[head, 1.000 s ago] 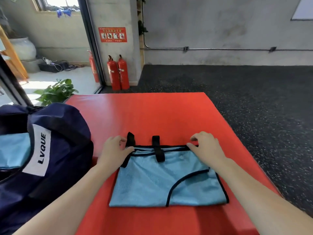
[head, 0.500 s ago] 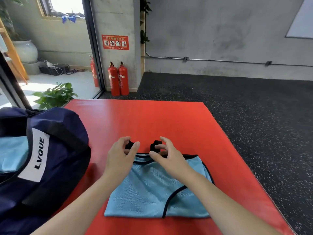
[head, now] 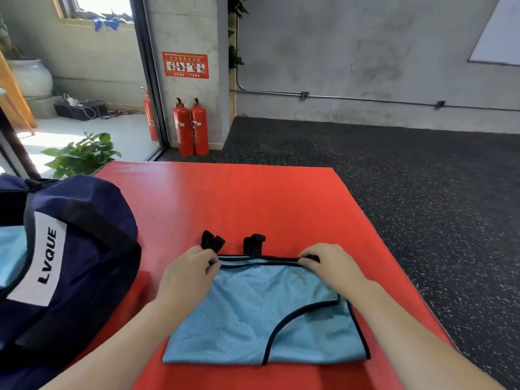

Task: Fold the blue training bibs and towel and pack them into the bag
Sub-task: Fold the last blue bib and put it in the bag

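Blue mesh training bib w/ black trim (head: 253, 313) lies flat on the red padded tabletop (head: 253, 198), close to us, just right of the navy fabric duffel bag w/ white LVQUE label (head: 73, 249). Bag sits at the tabletop's left edge; a pale blue patch shows inside its opening, prob. something already packed, tho we can't tell what.

Grip state: our left hand (head: 187, 277) pinches the bib's far left corner, fingers curled round the trimmed edge; our right hand (head: 329, 267) does the same at the far right corner. Both are clamped on cloth, neither slack.

Orientation: bib's long axis runs left-right across the tabletop. Its black straps (head: 254, 244) point away from us, sticking out past the far edge; the near edge is a clean fold line facing us. Curved black armhole trim sweeps across the right half.

Risks, as we judge them:
- Mesh is thin & slippery, so layers may slide apart if we lift only the top one; corners would then misalign.
- Straps are loose and could flop out of the fold, or bunch under it and leave a lump.
- Pulling unevenly w/ one hand would skew the rectangle.
- Bag's side bulges near the bib's left edge; a careless sweep could drag the fold open.
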Available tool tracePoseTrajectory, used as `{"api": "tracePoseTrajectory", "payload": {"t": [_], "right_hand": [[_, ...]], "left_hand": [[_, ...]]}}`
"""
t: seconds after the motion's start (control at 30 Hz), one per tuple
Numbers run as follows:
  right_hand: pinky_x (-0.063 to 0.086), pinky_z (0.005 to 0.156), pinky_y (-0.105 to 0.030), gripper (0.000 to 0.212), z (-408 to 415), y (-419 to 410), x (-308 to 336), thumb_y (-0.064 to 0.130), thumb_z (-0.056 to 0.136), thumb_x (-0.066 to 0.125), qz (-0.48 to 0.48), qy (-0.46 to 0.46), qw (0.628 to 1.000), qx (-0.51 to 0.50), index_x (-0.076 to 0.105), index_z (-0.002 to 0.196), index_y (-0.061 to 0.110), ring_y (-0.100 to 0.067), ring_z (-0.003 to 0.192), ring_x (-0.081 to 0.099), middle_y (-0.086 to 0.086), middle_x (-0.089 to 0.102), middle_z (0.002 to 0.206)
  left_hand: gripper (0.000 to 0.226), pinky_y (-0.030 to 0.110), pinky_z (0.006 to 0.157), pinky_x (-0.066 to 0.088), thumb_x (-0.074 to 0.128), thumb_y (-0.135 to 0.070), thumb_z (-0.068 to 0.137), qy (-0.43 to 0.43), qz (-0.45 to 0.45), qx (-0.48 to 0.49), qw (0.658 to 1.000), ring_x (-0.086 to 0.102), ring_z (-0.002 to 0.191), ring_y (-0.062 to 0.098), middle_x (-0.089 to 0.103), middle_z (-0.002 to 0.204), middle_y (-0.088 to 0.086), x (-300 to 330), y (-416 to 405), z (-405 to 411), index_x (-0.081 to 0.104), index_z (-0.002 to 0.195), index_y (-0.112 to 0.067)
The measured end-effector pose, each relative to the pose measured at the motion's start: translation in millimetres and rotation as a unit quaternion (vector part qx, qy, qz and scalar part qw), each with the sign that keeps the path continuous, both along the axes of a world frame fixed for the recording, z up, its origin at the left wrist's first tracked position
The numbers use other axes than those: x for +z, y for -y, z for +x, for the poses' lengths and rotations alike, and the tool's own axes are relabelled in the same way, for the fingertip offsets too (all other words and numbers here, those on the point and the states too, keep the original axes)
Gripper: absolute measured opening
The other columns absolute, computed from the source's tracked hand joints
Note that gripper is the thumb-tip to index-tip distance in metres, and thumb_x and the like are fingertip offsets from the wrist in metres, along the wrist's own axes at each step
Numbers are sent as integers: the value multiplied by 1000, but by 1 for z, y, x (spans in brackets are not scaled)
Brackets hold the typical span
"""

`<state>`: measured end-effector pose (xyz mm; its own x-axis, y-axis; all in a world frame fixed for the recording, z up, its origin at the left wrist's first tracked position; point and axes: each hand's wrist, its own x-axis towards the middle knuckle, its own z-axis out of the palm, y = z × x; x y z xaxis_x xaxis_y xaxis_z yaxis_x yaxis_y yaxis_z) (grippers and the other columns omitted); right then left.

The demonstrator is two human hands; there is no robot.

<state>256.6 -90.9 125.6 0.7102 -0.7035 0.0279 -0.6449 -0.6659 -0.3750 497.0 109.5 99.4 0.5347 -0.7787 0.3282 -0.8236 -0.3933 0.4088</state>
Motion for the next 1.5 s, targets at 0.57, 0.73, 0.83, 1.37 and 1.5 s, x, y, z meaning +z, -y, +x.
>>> {"api": "tracePoseTrajectory", "payload": {"t": [0.57, 0.73, 0.83, 1.37, 1.5], "right_hand": [[44, 58, -26, 27, -59, -40, 18, 63, 72, 74, 79, -100, 987, 97, 74, 76, 36, -2, 62, 56, 13, 69, 68], [53, 78, -34, 22, -72, -49, 18, 58, 75, 68, 37, -51, 991, 118, 70, 86, 39, 3, 82, 57, 22, 65, 85], [51, 85, -32, 24, -77, -64, 18, 47, 77, 64, 30, -13, 987, 159, 69, 97, 36, 2, 93, 56, 21, 62, 96], [48, 86, -35, 35, -74, -99, 0, 45, 71, 49, -9, -35, 984, 175, 73, 89, 25, -8, 95, 58, 12, 67, 92], [51, 73, -35, 27, -76, -97, 14, 45, 69, 61, 113, 31, 989, 90, 73, 85, 27, -9, 72, 59, 9, 70, 85]], "left_hand": [[65, 53, 121, 9, 33, -66, 99, 17, 230, -145, 962, 3, 154, 29, 13, 166, 10, 4, 104, -82, 30, 156, -34], [54, 48, 121, 15, 40, -56, 102, 10, 194, -170, 966, 18, 152, 23, 24, 164, 5, 16, 75, -92, 39, 151, -35], [42, 40, 116, 32, 54, -47, 99, -48, 120, -217, 968, 42, 138, 13, 51, 146, -5, 23, 27, -87, 57, 138, -30], [90, 31, 119, 30, 51, -95, 67, -72, 190, -228, 952, 36, 140, 2, 43, 150, -17, 4, -86, -94, 55, 138, -39], [82, 29, 114, 37, 56, -86, 72, -57, 184, -225, 955, 44, 133, 1, 49, 144, -19, 7, -90, -94, 56, 136, -34]]}}
